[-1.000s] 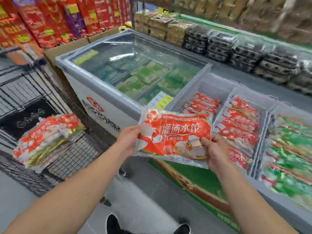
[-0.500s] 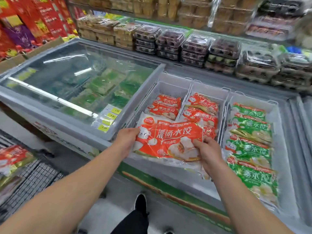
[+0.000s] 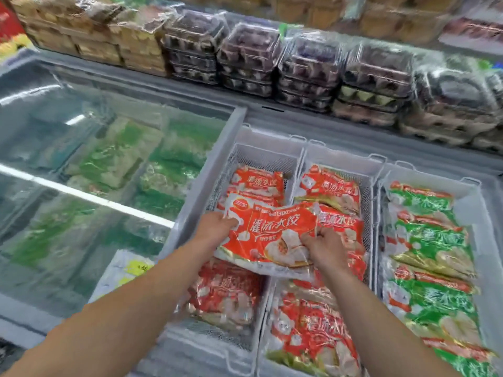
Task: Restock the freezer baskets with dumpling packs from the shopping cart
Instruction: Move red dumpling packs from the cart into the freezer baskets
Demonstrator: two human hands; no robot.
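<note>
I hold a red dumpling pack (image 3: 268,235) with both hands over the freezer's left white basket (image 3: 217,180). My left hand (image 3: 215,227) grips its left edge and my right hand (image 3: 324,247) grips its right lower corner. The pack lies tilted across the divider between the left basket and the middle basket (image 3: 367,172). Both baskets hold more red packs (image 3: 226,292), partly hidden under the one I hold. The shopping cart is out of view.
A third basket (image 3: 476,202) on the right holds several green dumpling packs (image 3: 430,240). A closed glass freezer lid (image 3: 81,164) covers green packs to the left. Stacked egg cartons (image 3: 310,66) line the shelf behind the freezer.
I have stepped closer and moved the red pack forward and down from the freezer's front edge to over the left and middle baskets. The cart has left the view.
</note>
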